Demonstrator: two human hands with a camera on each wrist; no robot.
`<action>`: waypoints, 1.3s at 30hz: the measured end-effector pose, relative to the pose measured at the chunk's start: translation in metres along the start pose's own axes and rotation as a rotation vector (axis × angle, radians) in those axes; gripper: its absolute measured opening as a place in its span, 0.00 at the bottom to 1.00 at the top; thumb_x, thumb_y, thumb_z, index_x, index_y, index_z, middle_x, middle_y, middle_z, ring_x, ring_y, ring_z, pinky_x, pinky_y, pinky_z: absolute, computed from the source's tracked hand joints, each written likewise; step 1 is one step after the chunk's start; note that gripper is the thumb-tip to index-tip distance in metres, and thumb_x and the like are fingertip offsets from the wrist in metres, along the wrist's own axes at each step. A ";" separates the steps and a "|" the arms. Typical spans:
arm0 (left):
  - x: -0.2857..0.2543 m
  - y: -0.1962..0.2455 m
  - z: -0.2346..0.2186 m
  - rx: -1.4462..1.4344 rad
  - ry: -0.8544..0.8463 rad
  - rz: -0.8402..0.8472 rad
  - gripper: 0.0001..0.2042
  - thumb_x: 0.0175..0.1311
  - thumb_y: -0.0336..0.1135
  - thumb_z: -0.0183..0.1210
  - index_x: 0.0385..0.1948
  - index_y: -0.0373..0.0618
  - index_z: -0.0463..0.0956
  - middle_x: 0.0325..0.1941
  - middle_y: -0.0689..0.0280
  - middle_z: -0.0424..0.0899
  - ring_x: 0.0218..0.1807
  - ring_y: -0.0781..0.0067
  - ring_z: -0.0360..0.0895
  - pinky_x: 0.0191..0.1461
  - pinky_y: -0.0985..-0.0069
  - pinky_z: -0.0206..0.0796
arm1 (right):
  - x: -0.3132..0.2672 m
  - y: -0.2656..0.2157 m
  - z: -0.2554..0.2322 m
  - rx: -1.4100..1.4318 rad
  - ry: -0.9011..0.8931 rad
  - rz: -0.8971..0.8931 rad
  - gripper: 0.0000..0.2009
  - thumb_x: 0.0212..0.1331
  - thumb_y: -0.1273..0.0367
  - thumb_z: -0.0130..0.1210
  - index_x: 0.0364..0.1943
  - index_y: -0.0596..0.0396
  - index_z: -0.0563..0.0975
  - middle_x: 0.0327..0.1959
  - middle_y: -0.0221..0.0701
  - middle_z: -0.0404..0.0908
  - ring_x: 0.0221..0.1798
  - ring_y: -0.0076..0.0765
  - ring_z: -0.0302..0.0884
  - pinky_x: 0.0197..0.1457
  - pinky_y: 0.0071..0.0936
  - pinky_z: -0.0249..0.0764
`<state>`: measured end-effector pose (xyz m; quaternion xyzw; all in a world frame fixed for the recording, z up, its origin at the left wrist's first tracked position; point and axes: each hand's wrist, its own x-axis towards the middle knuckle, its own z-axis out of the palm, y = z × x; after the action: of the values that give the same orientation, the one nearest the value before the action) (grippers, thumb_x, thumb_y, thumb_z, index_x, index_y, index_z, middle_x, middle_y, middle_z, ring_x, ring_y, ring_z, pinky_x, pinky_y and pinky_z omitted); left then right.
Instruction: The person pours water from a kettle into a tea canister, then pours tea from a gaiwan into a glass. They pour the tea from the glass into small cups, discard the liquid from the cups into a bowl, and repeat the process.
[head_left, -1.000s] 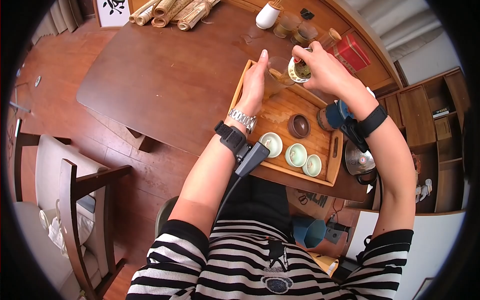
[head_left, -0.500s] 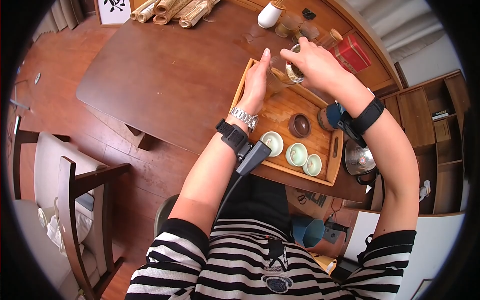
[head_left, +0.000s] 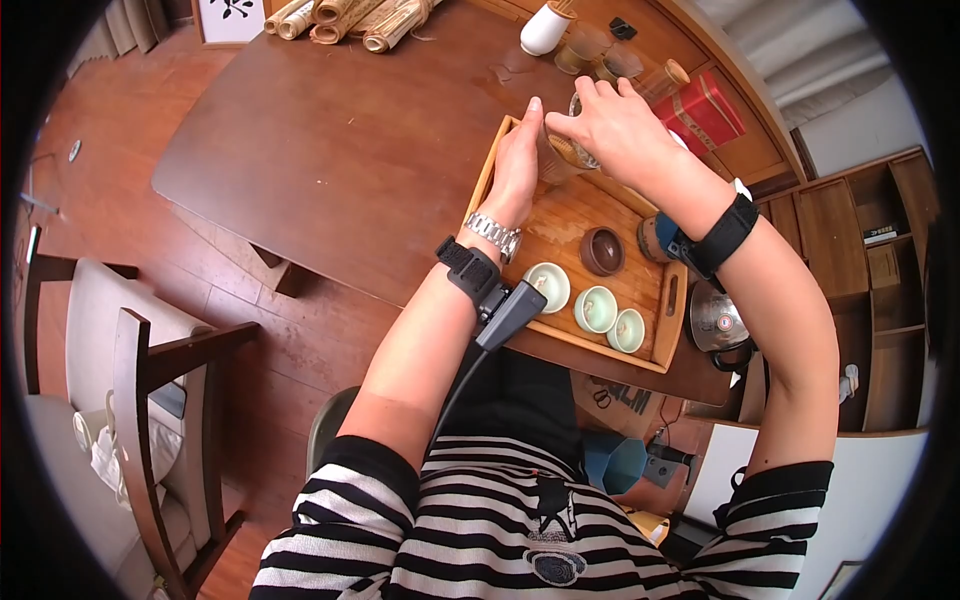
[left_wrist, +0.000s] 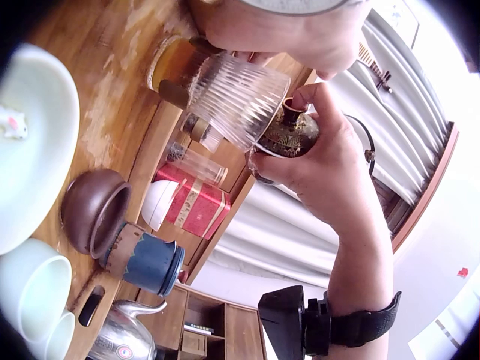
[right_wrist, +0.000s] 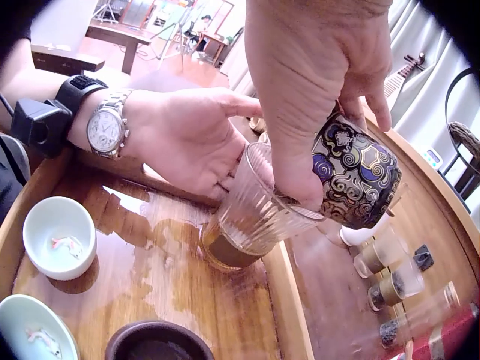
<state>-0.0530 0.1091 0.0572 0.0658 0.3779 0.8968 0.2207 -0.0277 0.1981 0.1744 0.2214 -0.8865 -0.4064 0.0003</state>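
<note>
Gaiwan (right_wrist: 358, 174) tipped at ribbed glass (right_wrist: 251, 206)

Near: three pale cups (head_left: 596, 310). Beyond: left hand (right_wrist: 184, 139) open beside ribbed glass; right hand (head_left: 625, 135) grips gaiwan. Only right wrist view shows its swirled wall clearly; only left, the knobbed lid (left_wrist: 289, 136). Farther: red box (head_left: 703, 112).

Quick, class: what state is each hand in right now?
Left hand: open, fingers beside the ribbed glass; touch unclear.
Right hand: closed, holding the patterned cup at the glass's mouth.
</note>
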 end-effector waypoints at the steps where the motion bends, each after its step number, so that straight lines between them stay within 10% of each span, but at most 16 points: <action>1: 0.001 -0.001 -0.001 0.001 -0.004 0.008 0.29 0.61 0.58 0.44 0.43 0.35 0.71 0.46 0.63 0.74 0.46 0.76 0.68 0.50 0.77 0.59 | 0.000 0.000 0.002 0.000 0.000 -0.001 0.19 0.48 0.70 0.53 0.47 0.35 0.69 0.42 0.40 0.68 0.46 0.41 0.70 0.50 0.40 0.66; 22: 0.006 -0.006 -0.003 -0.021 -0.009 0.004 0.30 0.61 0.59 0.44 0.43 0.32 0.71 0.46 0.62 0.73 0.46 0.77 0.67 0.51 0.78 0.58 | -0.002 -0.001 0.011 -0.060 0.142 -0.015 0.14 0.51 0.67 0.50 0.44 0.36 0.72 0.40 0.39 0.68 0.45 0.41 0.71 0.51 0.43 0.66; 39: -0.001 0.001 0.001 0.045 0.067 -0.018 0.25 0.61 0.58 0.44 0.34 0.42 0.74 0.38 0.70 0.74 0.40 0.82 0.65 0.47 0.81 0.57 | -0.020 0.021 0.016 0.464 0.126 0.173 0.24 0.38 0.73 0.60 0.44 0.42 0.66 0.38 0.42 0.67 0.42 0.50 0.72 0.42 0.39 0.71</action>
<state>-0.0521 0.1089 0.0591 0.0376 0.4057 0.8877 0.2143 -0.0207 0.2294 0.1821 0.1639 -0.9698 -0.1761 0.0394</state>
